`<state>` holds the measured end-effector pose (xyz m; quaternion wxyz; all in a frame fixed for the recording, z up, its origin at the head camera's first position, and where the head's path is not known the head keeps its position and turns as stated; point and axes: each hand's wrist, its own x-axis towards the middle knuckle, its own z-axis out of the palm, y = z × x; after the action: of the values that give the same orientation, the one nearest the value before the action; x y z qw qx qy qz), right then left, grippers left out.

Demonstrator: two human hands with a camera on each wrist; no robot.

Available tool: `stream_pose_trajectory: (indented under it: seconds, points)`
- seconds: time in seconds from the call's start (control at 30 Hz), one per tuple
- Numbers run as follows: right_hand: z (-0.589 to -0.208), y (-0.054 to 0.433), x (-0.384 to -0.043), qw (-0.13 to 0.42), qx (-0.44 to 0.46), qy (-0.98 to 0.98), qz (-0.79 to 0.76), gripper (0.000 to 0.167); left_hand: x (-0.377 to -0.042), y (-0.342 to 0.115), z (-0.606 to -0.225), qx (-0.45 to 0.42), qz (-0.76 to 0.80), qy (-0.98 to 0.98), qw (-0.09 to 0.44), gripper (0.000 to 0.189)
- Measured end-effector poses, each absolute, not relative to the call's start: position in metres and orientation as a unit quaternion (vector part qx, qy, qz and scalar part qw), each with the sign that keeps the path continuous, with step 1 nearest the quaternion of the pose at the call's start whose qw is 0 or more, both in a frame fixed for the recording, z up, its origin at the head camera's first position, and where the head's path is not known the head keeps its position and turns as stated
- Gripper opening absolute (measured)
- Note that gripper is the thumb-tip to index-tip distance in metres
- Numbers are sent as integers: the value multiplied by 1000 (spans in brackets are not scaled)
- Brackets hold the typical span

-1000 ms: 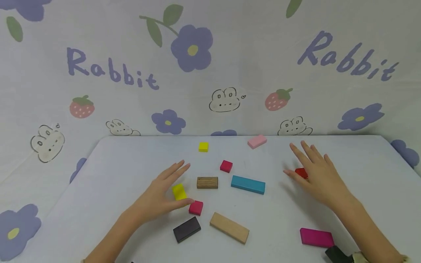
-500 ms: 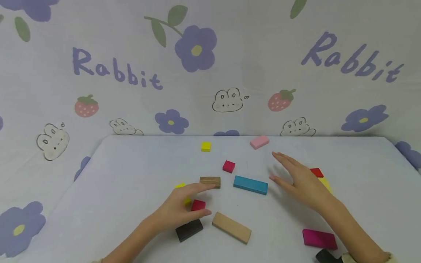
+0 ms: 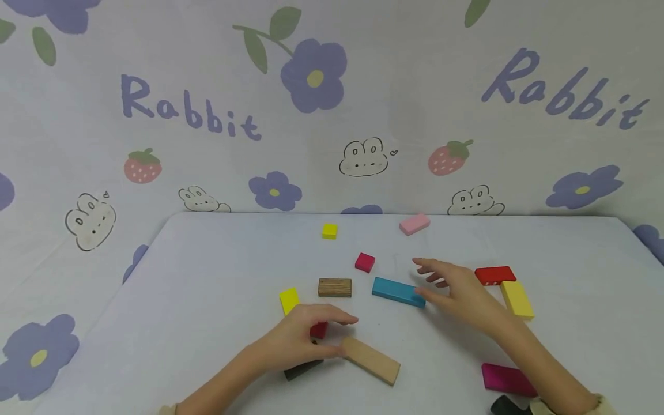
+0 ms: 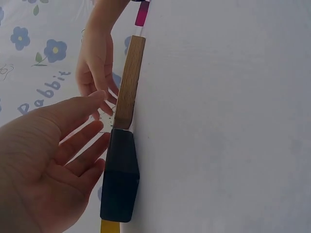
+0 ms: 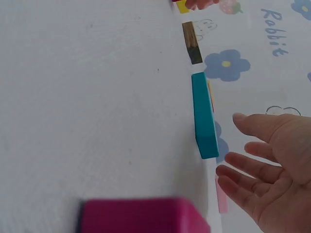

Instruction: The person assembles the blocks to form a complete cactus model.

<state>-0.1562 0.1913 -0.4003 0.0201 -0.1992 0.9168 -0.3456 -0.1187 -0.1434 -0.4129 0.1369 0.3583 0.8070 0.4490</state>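
My left hand (image 3: 290,343) hovers over the front middle of the table, thumb and fingers apart, holding nothing. Its thumb tip is at the near end of a light wooden block (image 3: 372,362); contact cannot be told. Below it, a black block (image 3: 303,370) and a small red block (image 3: 319,329) are partly hidden. In the left wrist view the black block (image 4: 120,174) lies beside the fingers. My right hand (image 3: 464,297) is relaxed beside a blue block (image 3: 394,290), its thumb overlapping the block's right end. The right wrist view shows a gap between thumb and blue block (image 5: 204,116).
A brown block (image 3: 334,287) and a yellow block (image 3: 289,300) lie left of centre. Farther back are small red (image 3: 365,263), yellow (image 3: 329,231) and pink (image 3: 414,224) blocks. Red (image 3: 494,275), pale yellow (image 3: 517,300) and magenta (image 3: 505,379) blocks lie at the right.
My left hand has moved right and nearer, toward the light wooden block. My right hand has moved left to the blue block, uncovering the red and pale yellow blocks. The camera view shifted slightly.
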Motion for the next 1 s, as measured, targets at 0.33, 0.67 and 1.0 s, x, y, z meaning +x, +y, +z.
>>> stream_pose_trajectory:
  seconds: [0.33,0.67,1.0]
  points:
    - [-403,187,-157,45,-206,908,-362,50,-118,-140,-413,374,444,799,158,40]
    - [-405,187,-158,73,-207,900,-377,48,-120,-138,-414,388,421,807,145,31]
    - [-406,184,-158,103,-209,891,-390,52,-120,-133,-413,393,384,826,127,35]
